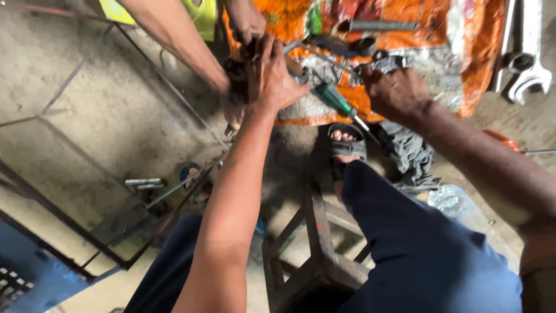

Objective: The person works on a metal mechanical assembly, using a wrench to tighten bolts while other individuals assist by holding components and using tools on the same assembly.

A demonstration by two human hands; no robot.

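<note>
**Honestly, still in the bracing stage**

Left hand (272, 78) is clamped over a dark greasy metal part (240, 72) above the orange sheet (417, 35), while another person's hands (246, 23) grip it too. Right hand (397, 90) rests knuckles-up near the green-handled screwdriver (336, 101); can't tell if its fingers hold anything. Next move probably needs that screwdriver picked up and steady pressure.
</note>
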